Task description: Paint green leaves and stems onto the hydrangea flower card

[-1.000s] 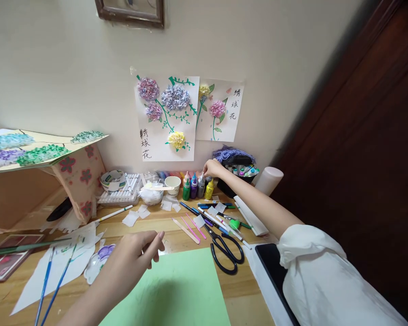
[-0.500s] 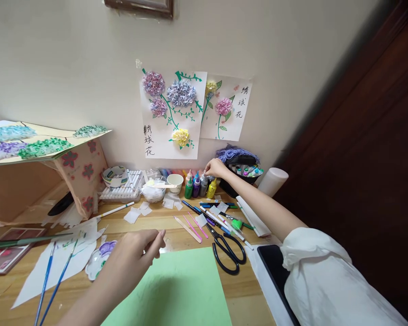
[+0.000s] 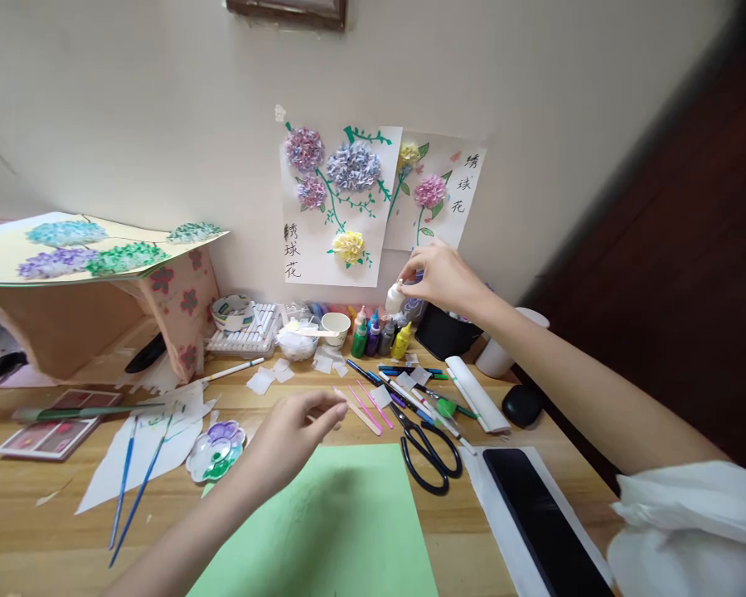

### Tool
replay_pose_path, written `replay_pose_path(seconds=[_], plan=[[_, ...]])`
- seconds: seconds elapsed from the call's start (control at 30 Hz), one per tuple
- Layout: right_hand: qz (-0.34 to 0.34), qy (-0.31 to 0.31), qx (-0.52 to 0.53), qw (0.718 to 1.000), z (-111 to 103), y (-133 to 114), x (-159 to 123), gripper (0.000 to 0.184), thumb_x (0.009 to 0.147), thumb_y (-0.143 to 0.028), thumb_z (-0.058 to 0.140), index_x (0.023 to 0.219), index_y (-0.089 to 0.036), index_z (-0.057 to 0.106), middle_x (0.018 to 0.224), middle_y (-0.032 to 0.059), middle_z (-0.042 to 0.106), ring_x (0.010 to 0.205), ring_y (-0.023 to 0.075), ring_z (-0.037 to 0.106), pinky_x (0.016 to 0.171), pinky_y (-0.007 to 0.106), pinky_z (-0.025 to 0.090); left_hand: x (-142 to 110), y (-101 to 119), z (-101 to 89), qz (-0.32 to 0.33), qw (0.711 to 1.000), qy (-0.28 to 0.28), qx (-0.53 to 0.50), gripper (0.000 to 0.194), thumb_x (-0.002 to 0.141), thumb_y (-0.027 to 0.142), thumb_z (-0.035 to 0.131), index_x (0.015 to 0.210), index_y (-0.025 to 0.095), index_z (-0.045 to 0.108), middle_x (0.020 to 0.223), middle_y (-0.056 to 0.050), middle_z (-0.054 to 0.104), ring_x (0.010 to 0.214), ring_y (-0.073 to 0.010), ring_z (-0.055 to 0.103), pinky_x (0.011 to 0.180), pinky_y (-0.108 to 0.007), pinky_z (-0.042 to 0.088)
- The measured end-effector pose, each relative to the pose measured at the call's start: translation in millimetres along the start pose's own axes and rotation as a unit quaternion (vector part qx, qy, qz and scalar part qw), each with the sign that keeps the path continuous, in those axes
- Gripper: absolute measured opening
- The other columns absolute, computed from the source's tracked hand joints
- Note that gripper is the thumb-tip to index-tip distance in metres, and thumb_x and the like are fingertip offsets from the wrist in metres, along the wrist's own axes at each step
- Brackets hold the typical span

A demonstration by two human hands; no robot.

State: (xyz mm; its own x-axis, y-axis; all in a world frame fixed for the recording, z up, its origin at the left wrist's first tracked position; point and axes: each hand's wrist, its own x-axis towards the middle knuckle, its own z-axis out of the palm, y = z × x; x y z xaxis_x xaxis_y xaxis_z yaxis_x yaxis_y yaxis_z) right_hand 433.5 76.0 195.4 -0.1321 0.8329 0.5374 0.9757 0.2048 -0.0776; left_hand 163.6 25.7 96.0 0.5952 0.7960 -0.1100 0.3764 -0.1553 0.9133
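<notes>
My right hand [image 3: 443, 275] is raised above the row of small paint bottles [image 3: 379, 335] at the back of the wooden desk, closed around a small white bottle [image 3: 395, 298]. My left hand [image 3: 295, 435] hovers over the top edge of a green paper sheet [image 3: 341, 531], fingers curled with thumb and fingertips pinched together; what they hold, if anything, is too small to make out. Black-handled scissors [image 3: 430, 452] lie just right of the sheet.
Flower crafts [image 3: 339, 203] hang on the wall. A marker tray [image 3: 249, 332], paper cup [image 3: 336, 326], palette [image 3: 216, 448], two blue brushes [image 3: 130, 489], loose pens [image 3: 410, 394], a black phone [image 3: 544, 518] and a patterned box [image 3: 180, 315] crowd the desk [image 3: 55, 531].
My right hand has lifted a small white bottle up out of the row of paint bottles. My left hand stays pinched over the green sheet. The view has shifted a little.
</notes>
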Motion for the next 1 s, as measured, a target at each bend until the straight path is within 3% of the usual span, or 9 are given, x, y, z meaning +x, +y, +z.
replay_pose_path(seconds=[0.07,0.17,0.27,0.37,0.5,0.6,0.73,0.83,1.0], plan=[[-0.060,0.011,0.021,0.998,-12.1,-29.0,-13.3,0.002,0.064,-0.016,0.071,0.063,-0.017,0.072,0.067,0.0050,0.065,0.077,0.0212,0.051,0.065,0.032,0.041,10.3,5.4,0.5,-0.081,0.977,-0.024,-0.198,0.037,0.088,0.044,0.050,0.093,0.012,0.067,0.093,-0.011,0.071,0.086,-0.0176,0.066,0.069,-0.023,0.051],[-0.119,-0.004,0.087,0.989,-17.5,-71.8,-34.4,0.005,0.066,-0.013,0.071,0.066,-0.018,0.072,0.068,0.0046,0.065,0.074,0.0194,0.049,0.065,0.031,0.042,21.7,6.3,-7.8,-0.174,0.888,-0.036,-0.424,0.042,0.092,0.041,0.043,0.096,0.004,0.065,0.096,-0.015,0.069,0.083,-0.0132,0.067,0.072,-0.017,0.053],[-0.156,-0.020,0.161,0.974,-8.0,-106.6,-52.0,0.006,0.070,-0.013,0.070,0.069,-0.018,0.071,0.070,0.0042,0.064,0.075,0.0185,0.049,0.065,0.030,0.044,18.7,-5.0,-21.3,-0.235,0.814,-0.040,-0.530,0.045,0.092,0.041,0.045,0.092,0.001,0.064,0.084,-0.015,0.068,0.075,-0.0141,0.067,0.068,-0.019,0.055],[-0.206,-0.001,0.190,0.960,11.4,-132.9,-63.7,0.005,0.073,-0.013,0.068,0.073,-0.018,0.069,0.071,0.0047,0.063,0.079,0.0195,0.048,0.069,0.032,0.045,1.9,-21.9,-33.0,-0.243,0.788,0.000,-0.566,0.036,0.090,0.037,0.050,0.090,0.004,0.064,0.077,-0.011,0.068,0.075,-0.0145,0.067,0.067,-0.019,0.056],[-0.335,0.017,0.202,0.920,40.4,-159.1,-71.5,0.008,0.081,-0.015,0.061,0.078,-0.019,0.067,0.078,0.0053,0.064,0.085,0.0204,0.049,0.078,0.036,0.046,-27.8,-41.4,-50.9,-0.232,0.817,0.077,-0.522,0.021,0.087,0.029,0.056,0.087,0.010,0.064,0.072,-0.006,0.067,0.065,-0.0118,0.066,0.062,-0.018,0.056],[-0.383,-0.038,0.216,0.897,63.5,-172.7,-73.4,0.015,0.081,-0.015,0.060,0.094,-0.022,0.064,0.094,0.0076,0.064,0.095,0.0224,0.052,0.082,0.038,0.048,-48.9,-56.3,-70.4,-0.182,0.860,0.146,-0.455,0.018,0.081,0.030,0.065,0.084,0.012,0.065,0.074,-0.005,0.068,0.066,-0.0109,0.064,0.062,-0.019,0.055],[-0.194,-0.092,0.354,0.910,103.3,-188.5,-73.7,0.027,0.079,-0.020,0.064,0.105,-0.020,0.057,0.102,0.0097,0.061,0.091,0.0209,0.059,0.079,0.038,0.051,-68.7,-77.3,-91.2,-0.024,0.939,0.275,-0.203,0.035,0.069,0.042,0.073,0.085,0.012,0.066,0.086,-0.007,0.069,0.081,-0.0176,0.064,0.071,-0.026,0.054],[-0.027,-0.161,0.469,0.868,133.4,-204.3,-74.0,0.032,0.076,-0.031,0.068,0.103,-0.018,0.058,0.106,0.0095,0.063,0.089,0.0190,0.063,0.079,0.037,0.052,-75.3,-86.1,-93.3,0.056,0.945,0.322,-0.027,0.036,0.069,0.043,0.072,0.086,0.012,0.067,0.088,-0.008,0.069,0.083,-0.0193,0.063,0.075,-0.029,0.052],[0.000,-0.219,0.572,0.790,161.3,-227.1,-74.2,0.034,0.072,-0.037,0.071,0.096,-0.015,0.063,0.102,0.0090,0.068,0.097,0.0211,0.063,0.091,0.039,0.048,-78.6,-91.1,-85.2,0.108,0.944,0.306,0.057,0.031,0.073,0.038,0.068,0.094,0.015,0.067,0.096,-0.007,0.066,0.090,-0.0179,0.061,0.074,-0.026,0.052]])
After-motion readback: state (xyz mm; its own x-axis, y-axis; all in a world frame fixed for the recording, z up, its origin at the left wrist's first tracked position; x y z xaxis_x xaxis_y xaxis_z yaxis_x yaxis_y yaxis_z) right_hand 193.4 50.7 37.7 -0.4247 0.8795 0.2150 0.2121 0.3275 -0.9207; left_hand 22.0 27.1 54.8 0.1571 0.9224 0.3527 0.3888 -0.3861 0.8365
